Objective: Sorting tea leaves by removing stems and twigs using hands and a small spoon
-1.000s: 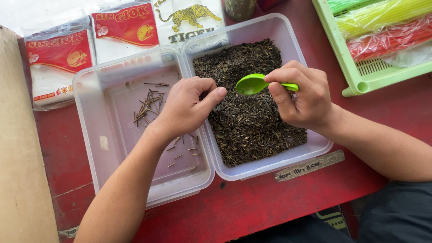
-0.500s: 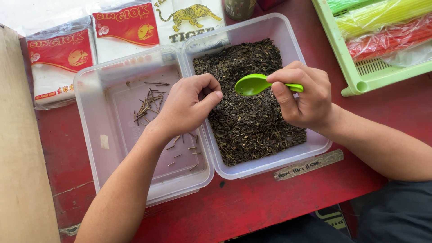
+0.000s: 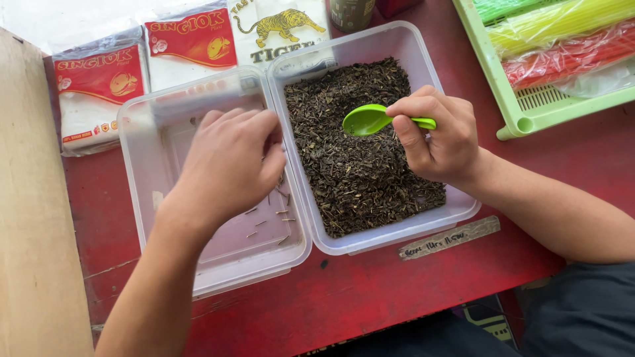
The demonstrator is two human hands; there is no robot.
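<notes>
Right hand (image 3: 436, 135) in closed grip on small bright-green plastic spoon (image 3: 370, 119) above dark loose tea leaves (image 3: 357, 158) in clear rectangular plastic tub (image 3: 423, 59), left hand (image 3: 228, 165), fingers loosely curled, grip contents indiscernible, over adjoining clear plastic lid-tray (image 3: 142, 172) left of tub, red counter (image 3: 370, 291) beneath

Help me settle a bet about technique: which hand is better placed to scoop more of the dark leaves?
Probably right: the right hand grips the green spoon over the leaf-filled container, while the left hand hovers over the twig container.

Bright, even daylight, soft shadows, sharp focus, slight overexposure top left.
</notes>
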